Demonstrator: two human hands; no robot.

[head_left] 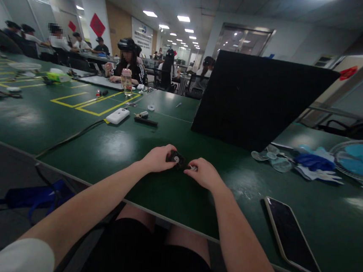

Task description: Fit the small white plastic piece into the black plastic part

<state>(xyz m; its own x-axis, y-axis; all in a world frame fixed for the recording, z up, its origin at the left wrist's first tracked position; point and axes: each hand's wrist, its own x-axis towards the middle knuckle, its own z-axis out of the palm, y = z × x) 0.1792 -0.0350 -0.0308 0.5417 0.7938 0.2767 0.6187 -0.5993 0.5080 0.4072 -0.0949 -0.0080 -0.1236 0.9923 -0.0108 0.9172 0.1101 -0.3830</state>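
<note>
Near the middle of the green table (175, 207), my left hand (160, 158) grips a small black part (179, 160) that has a pale round piece on its face. Just to the right of it, my right hand (202, 172) pinches a small light-coloured piece (193, 168), too small to make out. A narrow gap separates the fingertips of my right hand from the black part. Both hands are low over the table top.
A tilted black panel (254, 100) stands beyond my right hand. A phone (293, 237), gloves (318, 165) and a fan (360, 158) lie to the right. Ahead left are a white device (118, 116), a black bar (146, 121) and a bottle (127, 82). A person (129, 63) sits opposite.
</note>
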